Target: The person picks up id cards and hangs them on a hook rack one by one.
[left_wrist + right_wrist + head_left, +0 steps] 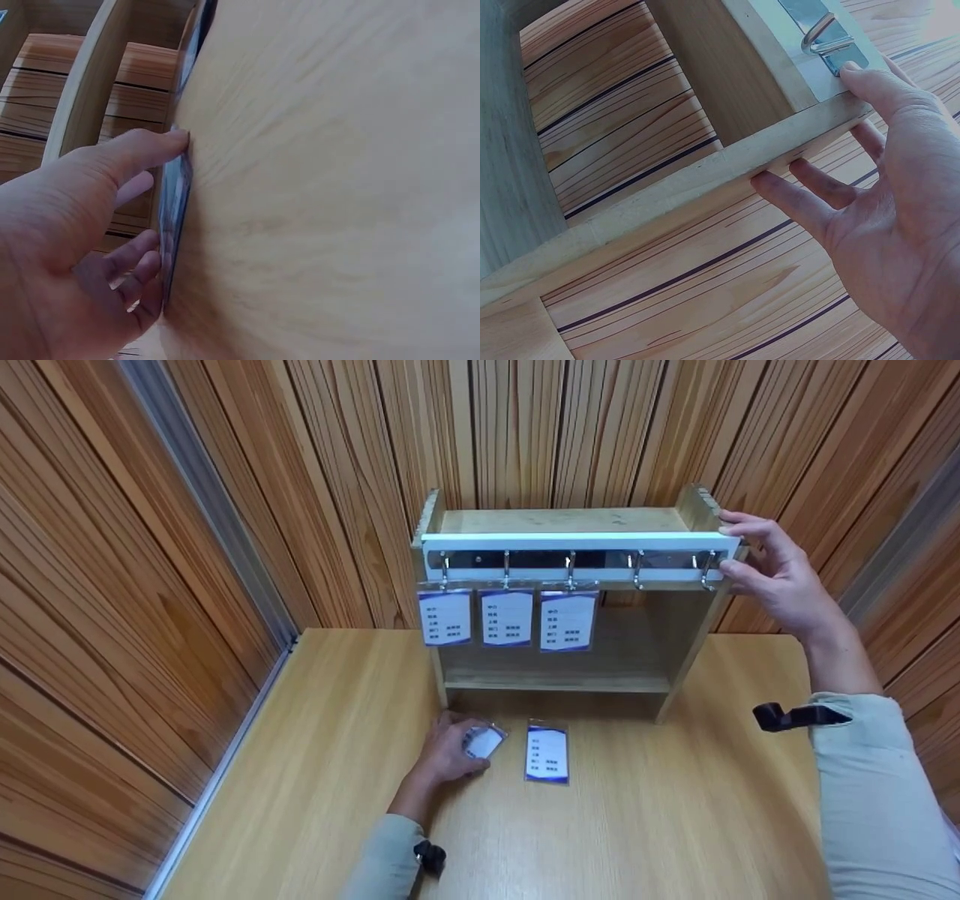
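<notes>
Hanging badges [507, 617] blocking shelf [556, 685] front at left, passage right of them, plank wall [525, 435] close behind

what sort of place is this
Perhaps a small booth or work cubicle: wood-grain walls stand around a table, and ID badges hang from a hook rail on a wooden shelf.

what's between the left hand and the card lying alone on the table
In the head view, the badge held by the left hand, then a narrow strip of bare tabletop up to the lone card.
</notes>
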The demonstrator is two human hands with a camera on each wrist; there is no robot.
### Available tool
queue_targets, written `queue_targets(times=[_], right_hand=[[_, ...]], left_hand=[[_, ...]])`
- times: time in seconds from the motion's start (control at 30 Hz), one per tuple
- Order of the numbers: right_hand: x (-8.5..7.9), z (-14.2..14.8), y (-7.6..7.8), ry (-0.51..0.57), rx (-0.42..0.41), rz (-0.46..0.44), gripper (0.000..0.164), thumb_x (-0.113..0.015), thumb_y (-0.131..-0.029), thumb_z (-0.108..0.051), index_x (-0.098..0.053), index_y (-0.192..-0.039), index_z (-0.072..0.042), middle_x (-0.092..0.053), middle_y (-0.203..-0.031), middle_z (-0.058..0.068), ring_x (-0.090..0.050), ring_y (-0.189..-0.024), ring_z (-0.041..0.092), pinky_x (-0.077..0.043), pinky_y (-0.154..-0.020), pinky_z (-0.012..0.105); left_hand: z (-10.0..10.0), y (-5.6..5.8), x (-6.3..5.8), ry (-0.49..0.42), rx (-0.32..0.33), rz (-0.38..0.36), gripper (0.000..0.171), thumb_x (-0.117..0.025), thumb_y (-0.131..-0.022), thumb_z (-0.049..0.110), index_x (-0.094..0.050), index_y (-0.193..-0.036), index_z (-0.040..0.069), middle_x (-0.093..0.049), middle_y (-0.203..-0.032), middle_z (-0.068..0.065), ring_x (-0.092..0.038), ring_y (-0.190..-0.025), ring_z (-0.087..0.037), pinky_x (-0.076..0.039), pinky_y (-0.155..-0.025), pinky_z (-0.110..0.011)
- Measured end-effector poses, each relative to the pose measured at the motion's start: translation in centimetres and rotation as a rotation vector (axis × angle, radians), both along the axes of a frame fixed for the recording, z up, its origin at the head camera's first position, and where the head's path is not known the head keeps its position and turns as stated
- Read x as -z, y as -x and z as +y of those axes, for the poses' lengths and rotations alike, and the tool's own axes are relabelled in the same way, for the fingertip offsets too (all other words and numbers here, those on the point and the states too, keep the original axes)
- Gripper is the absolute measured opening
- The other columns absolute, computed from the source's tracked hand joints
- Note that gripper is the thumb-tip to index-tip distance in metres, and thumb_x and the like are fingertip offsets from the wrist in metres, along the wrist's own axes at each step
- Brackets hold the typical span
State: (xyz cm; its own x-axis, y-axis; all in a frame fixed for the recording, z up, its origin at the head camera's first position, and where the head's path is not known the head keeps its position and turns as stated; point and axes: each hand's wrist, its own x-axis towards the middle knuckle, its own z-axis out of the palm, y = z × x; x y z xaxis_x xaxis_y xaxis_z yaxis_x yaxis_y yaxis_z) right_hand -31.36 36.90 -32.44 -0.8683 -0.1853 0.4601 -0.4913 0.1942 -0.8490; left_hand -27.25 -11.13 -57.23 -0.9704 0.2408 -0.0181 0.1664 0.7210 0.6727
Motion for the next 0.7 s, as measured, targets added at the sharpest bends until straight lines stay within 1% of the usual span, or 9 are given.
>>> queue_targets(times=[0.1, 0.23, 0.37, 0.47, 0.6, 0.7], right_hand=[[-0.03, 0.00, -0.02, 0.001, -0.001, 0.003, 0.047, -0.061, -0.112, 0.000, -0.053, -0.157, -0.007, -0.041, -0.176, -0.005, -0.056, -0.141, 0.016, -0.062, -0.095, 0.017], [-0.07, -0.04, 0.02, 0.013, -0.011, 0.003, 0.047, -0.060, -0.112, 0.000, -0.053, -0.157, -0.006, -0.041, -0.177, -0.004, -0.055, -0.143, 0.016, -0.063, -0.095, 0.018], [-0.05, -0.06, 0.04, 0.020, -0.026, -0.006, 0.047, -0.060, -0.112, 0.000, -0.052, -0.158, -0.006, -0.040, -0.177, -0.004, -0.056, -0.142, 0.015, -0.064, -0.094, 0.018], [-0.04, -0.03, 0.01, 0.015, -0.026, -0.008, 0.047, -0.061, -0.112, 0.000, -0.052, -0.158, -0.006, -0.040, -0.177, -0.004, -0.056, -0.142, 0.013, -0.064, -0.094, 0.018], [-0.07, 0.01, 0.01, 0.011, -0.018, -0.005, 0.048, -0.061, -0.112, 0.000, -0.052, -0.158, -0.007, -0.040, -0.177, -0.005, -0.056, -0.142, 0.015, -0.063, -0.094, 0.018], [-0.12, 0.00, 0.07, 0.014, -0.019, -0.006, 0.048, -0.061, -0.112, 0.000, -0.052, -0.158, -0.007, -0.040, -0.177, -0.004, -0.056, -0.142, 0.015, -0.063, -0.095, 0.018]], left_hand=[[0.16, 0.03, -0.03, 0.015, -0.011, -0.004, 0.058, -0.097, -0.088, 0.020, -0.075, -0.141, 0.017, -0.056, -0.153, -0.019, -0.052, -0.136, -0.037, -0.051, -0.113, -0.061], [0.38, 0.07, 0.04, 0.027, -0.011, 0.007, 0.057, -0.097, -0.087, 0.018, -0.076, -0.140, 0.018, -0.060, -0.149, -0.018, -0.052, -0.135, -0.036, -0.050, -0.113, -0.061], [0.59, -0.07, 0.04, -0.008, -0.015, -0.011, 0.058, -0.097, -0.085, 0.013, -0.078, -0.140, 0.018, -0.055, -0.151, -0.020, -0.053, -0.133, -0.037, -0.051, -0.112, -0.060], [0.67, -0.04, -0.01, -0.043, -0.014, -0.017, 0.060, -0.096, -0.084, 0.008, -0.077, -0.141, 0.016, -0.050, -0.154, -0.022, -0.054, -0.134, -0.038, -0.053, -0.115, -0.059], [0.56, 0.20, 0.01, -0.072, -0.007, -0.012, 0.061, -0.095, -0.086, 0.006, -0.074, -0.143, 0.011, -0.047, -0.156, -0.021, -0.055, -0.138, -0.039, -0.054, -0.119, -0.060], [0.37, 0.27, 0.13, -0.080, -0.005, -0.024, 0.060, -0.094, -0.087, 0.006, -0.074, -0.144, 0.010, -0.046, -0.158, -0.021, -0.056, -0.139, -0.040, -0.054, -0.120, -0.061]])
